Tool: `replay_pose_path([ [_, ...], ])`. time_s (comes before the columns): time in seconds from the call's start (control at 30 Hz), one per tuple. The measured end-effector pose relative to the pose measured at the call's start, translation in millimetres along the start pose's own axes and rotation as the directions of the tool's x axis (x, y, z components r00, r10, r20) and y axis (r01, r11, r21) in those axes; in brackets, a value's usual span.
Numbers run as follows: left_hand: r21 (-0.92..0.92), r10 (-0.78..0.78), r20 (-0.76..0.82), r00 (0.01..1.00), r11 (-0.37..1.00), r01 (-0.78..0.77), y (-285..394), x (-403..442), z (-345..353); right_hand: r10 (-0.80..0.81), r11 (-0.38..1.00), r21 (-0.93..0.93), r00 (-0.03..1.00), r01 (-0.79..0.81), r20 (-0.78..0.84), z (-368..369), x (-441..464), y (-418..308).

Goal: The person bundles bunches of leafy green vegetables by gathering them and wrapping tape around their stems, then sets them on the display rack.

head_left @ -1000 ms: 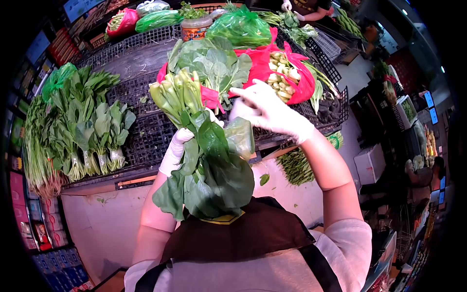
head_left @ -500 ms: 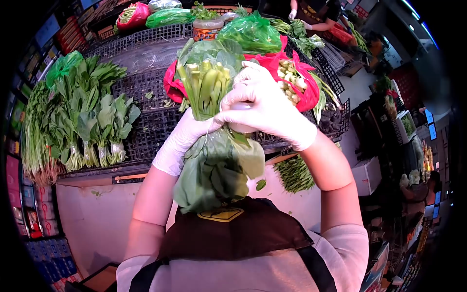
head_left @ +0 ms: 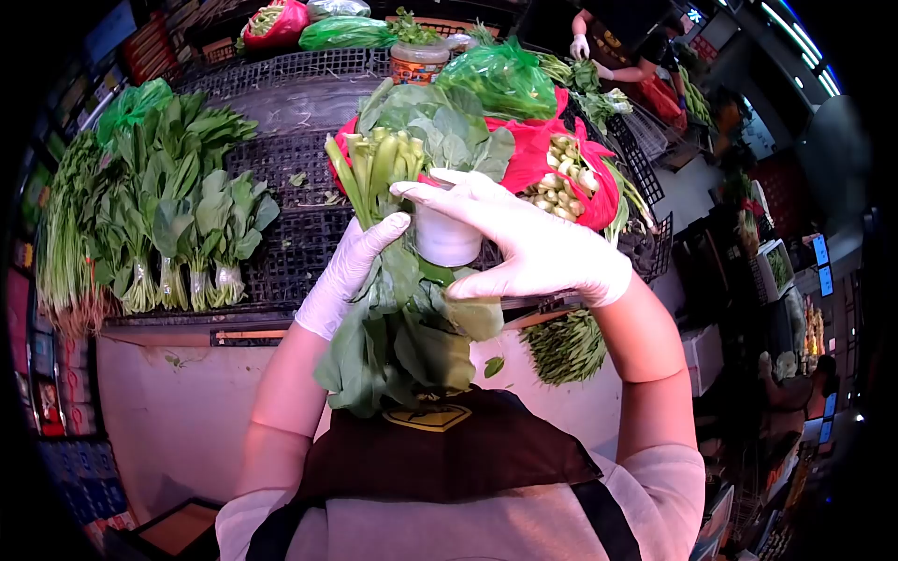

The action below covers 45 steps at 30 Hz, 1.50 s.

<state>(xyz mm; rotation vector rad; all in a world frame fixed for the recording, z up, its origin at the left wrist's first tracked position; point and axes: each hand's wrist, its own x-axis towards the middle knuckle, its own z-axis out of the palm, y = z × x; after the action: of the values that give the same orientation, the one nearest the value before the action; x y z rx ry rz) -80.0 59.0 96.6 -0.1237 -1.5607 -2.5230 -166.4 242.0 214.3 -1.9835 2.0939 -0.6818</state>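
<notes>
A bunch of leafy greens (head_left: 388,323) is in my gloved left hand (head_left: 360,262), its cut stalks (head_left: 379,159) pointing away and its large leaves hanging toward my apron. The left fingers are mostly hidden behind the bunch; the thumb shows across the stalks. Close beside the stalks, my gloved right hand (head_left: 510,234) has a white roll of tape (head_left: 447,234) under its long fingers. Its thumb stands apart, below the roll. How the remaining right fingers grip the roll is hidden.
Tied leafy bunches (head_left: 196,243) lie on the black crate top (head_left: 290,224) at left. A red bag (head_left: 599,178) of pale stalks, a green bag (head_left: 500,79) and a plastic tub (head_left: 416,64) stand beyond. Green stalks (head_left: 566,348) lie below right. Another person's gloved hand (head_left: 580,47) handles greens.
My right hand has opened out from its curled grip near the stalks, its thumb moving away from my left hand, so more of the roll shows. The stalks have tilted slightly left.
</notes>
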Motion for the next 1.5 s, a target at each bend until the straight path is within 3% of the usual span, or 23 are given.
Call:
replay_pose_path([
  [0.13,0.078,0.004,-0.062,0.998,0.997,0.001,0,2,3,0.092,0.978,-0.197,0.988,-0.067,0.123,-4,3,0],
  [0.23,0.226,-0.022,0.029,0.999,0.974,0.015,20,5,-10,0.218,0.922,-0.330,0.976,-0.203,0.008,-8,-6,-6],
  [0.3,0.285,-0.036,0.165,0.986,0.959,-0.013,35,5,-11,0.484,0.830,-0.395,0.861,-0.395,0.155,-14,-1,3],
  [0.37,0.462,-0.214,0.378,0.901,0.887,0.017,55,8,-5,0.476,0.876,-0.117,0.796,-0.469,0.373,-5,0,41],
  [0.43,0.752,-0.502,0.422,0.755,0.659,0.018,78,6,20,0.090,0.844,0.466,0.927,-0.265,0.365,12,-7,79],
  [0.5,0.949,-0.751,0.299,0.588,0.298,-0.102,74,12,37,0.249,0.770,0.489,0.898,-0.411,0.363,10,10,88],
  [0.57,0.988,-0.820,0.149,0.552,0.142,-0.056,66,9,35,0.242,0.709,0.677,0.970,-0.198,0.031,0,24,55],
  [0.63,0.990,-0.808,0.037,0.587,0.108,0.087,50,17,-5,0.238,0.861,0.500,0.942,-0.091,-0.237,-19,21,7],
  [0.7,0.939,-0.693,-0.068,0.718,0.199,0.281,66,20,-37,0.000,0.976,0.207,0.960,0.060,-0.279,0,-6,0],
  [0.77,0.830,-0.565,-0.058,0.823,0.431,0.354,82,15,-66,0.032,0.998,0.064,0.944,-0.011,-0.328,39,-29,4],
  [0.83,0.622,-0.583,0.105,0.806,0.671,0.404,104,-5,-47,0.213,0.966,0.222,0.898,-0.133,-0.386,76,-36,22],
  [0.9,0.727,-0.683,0.253,0.685,0.602,0.331,106,-12,-13,0.218,0.963,0.167,0.976,-0.213,-0.014,77,-31,59],
  [1.0,0.880,-0.784,0.393,0.480,0.472,0.051,92,-16,33,0.140,0.676,0.701,0.973,-0.228,0.181,44,4,55],
  [1.03,0.912,-0.836,0.363,0.412,0.410,0.030,87,-17,43,0.128,0.574,0.791,0.977,-0.214,0.172,35,19,40],
  [1.1,0.993,-0.930,0.110,0.352,0.116,-0.002,63,-9,41,0.062,0.773,0.634,0.997,-0.026,-0.036,21,39,9],
  [1.13,0.949,-0.718,0.312,0.622,0.207,-0.238,55,-7,26,-0.013,0.853,0.517,0.993,0.070,-0.114,12,46,-10],
  [1.2,0.910,-0.630,0.303,0.715,0.414,-0.020,39,6,-39,-0.252,0.935,0.231,0.963,0.268,-0.096,10,37,-43],
  [1.23,0.851,-0.582,0.296,0.758,0.521,0.068,30,12,-72,-0.276,0.919,0.283,0.961,0.275,-0.037,17,24,-47],
  [1.27,0.779,-0.704,0.000,0.710,0.446,0.441,63,10,-61,-0.221,0.926,0.312,0.975,0.215,-0.018,27,8,-38],
  [1.3,0.750,-0.640,-0.054,0.767,0.481,0.454,75,7,-74,-0.167,0.929,0.337,0.986,0.155,0.005,39,-6,-21],
  [1.4,0.584,-0.495,0.280,0.823,0.768,0.263,105,-15,-62,0.285,0.835,0.513,0.954,-0.201,-0.090,75,-26,21],
  [1.43,0.462,-0.444,0.410,0.797,0.854,0.238,106,-24,-31,0.254,0.873,0.447,0.965,-0.198,-0.070,85,-25,35],
  [1.5,0.451,-0.468,0.573,0.673,0.866,0.218,88,-25,9,0.321,0.646,0.756,0.936,-0.106,-0.142,106,-14,31],
])
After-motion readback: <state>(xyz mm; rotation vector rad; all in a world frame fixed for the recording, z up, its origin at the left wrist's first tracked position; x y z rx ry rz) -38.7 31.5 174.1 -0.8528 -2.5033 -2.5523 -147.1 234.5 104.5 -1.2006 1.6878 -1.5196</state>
